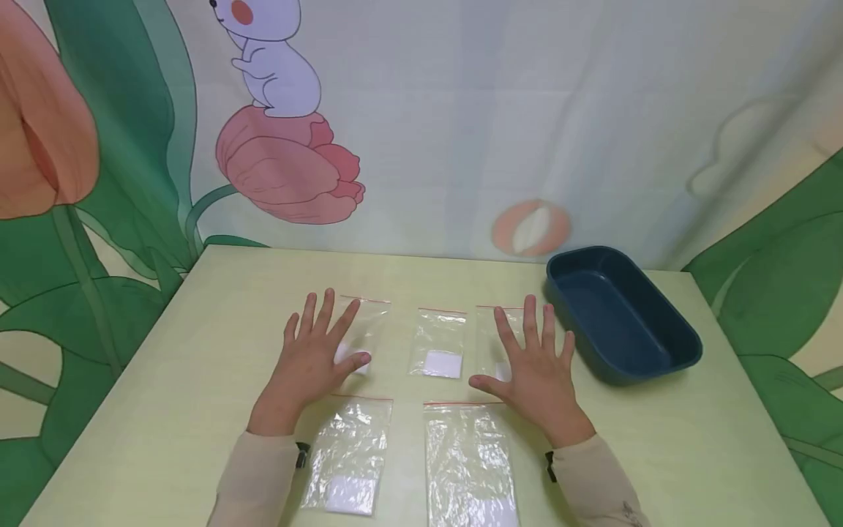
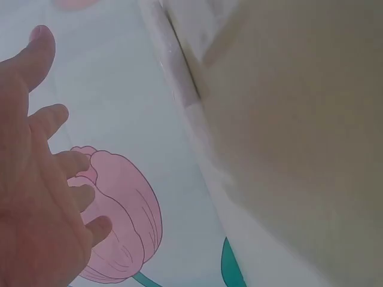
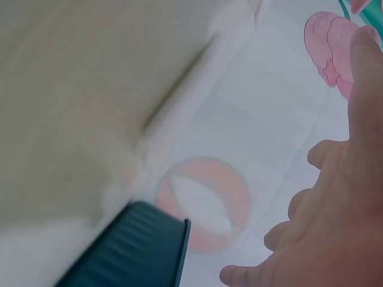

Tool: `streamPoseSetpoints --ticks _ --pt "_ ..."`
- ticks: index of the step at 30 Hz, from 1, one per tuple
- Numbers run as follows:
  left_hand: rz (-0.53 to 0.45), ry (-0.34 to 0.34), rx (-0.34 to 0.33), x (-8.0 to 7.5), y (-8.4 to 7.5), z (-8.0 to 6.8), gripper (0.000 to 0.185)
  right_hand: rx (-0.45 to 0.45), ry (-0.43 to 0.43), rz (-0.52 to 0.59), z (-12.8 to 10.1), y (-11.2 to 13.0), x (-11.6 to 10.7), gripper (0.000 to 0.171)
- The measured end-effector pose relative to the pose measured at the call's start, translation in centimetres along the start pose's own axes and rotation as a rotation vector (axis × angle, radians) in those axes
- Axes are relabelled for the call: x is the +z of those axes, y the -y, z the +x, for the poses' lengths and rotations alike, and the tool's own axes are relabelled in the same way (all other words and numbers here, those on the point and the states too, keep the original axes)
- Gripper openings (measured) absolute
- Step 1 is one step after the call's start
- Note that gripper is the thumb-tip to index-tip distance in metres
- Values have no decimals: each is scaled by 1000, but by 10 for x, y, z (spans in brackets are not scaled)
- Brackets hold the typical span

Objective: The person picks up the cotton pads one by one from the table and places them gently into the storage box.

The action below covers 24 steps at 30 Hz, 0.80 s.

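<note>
Head view: lying flat on the pale table [image 1: 197,380], palm down, fingers straight and spread — the left hand [image 1: 315,353], covering the lower left part of the far-left bag [image 1: 364,326], thumb tip touching that bag's white patch. Mirroring it on the other side, the right hand [image 1: 535,364], also flat with fingers fanned out, resting over the far-right bag [image 1: 489,331], thumb pointing inward toward the middle bag [image 1: 437,342]. Neither hand gripping or pinching anything. Sitting between the two hands, untouched, that middle bag with a white square at its bottom edge. Lying nearer the person, side by side, two larger bags: the near-left bag [image 1: 347,454] just beside the left wrist, the near-right bag [image 1: 469,462] just beside the right wrist. Standing at the table's far right corner, close to the right hand's little finger but apart from it, a dark blue bin [image 1: 665,322]. Hanging behind the table, a backdrop [image 1: 461,110] printed with tulips and a white cartoon animal.

Left wrist view: showing only the left hand [image 2: 36,197] from beneath, fingers extended and apart, against the tulip backdrop [image 2: 131,119] — bags not visible here.

Right wrist view: showing the right hand [image 3: 335,203] with fingers loosely extended, the bin [image 3: 128,251] edge at the lower left, blurred.
</note>
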<state>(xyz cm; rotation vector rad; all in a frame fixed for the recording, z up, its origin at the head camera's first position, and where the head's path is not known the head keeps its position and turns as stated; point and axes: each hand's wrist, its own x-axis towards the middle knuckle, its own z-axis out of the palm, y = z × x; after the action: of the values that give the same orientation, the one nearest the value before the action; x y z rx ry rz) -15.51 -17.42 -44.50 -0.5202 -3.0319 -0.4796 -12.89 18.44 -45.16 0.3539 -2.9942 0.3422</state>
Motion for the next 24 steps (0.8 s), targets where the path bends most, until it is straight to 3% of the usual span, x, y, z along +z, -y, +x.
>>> streamPoseSetpoints --ticks 7,16,21,24 --pt "-138 64 -46 -4 9 15 80 33 -14 20 -6 -37 -24 115" --pt "-273 172 -117 0 32 20 65 77 -16 25 -23 -120 -55 114" --pt "-274 198 -143 4 34 25 66 132 22 44 -32 -168 -64 111" --pt "-219 188 -154 7 32 29 70 162 77 85 -34 -187 -66 110"
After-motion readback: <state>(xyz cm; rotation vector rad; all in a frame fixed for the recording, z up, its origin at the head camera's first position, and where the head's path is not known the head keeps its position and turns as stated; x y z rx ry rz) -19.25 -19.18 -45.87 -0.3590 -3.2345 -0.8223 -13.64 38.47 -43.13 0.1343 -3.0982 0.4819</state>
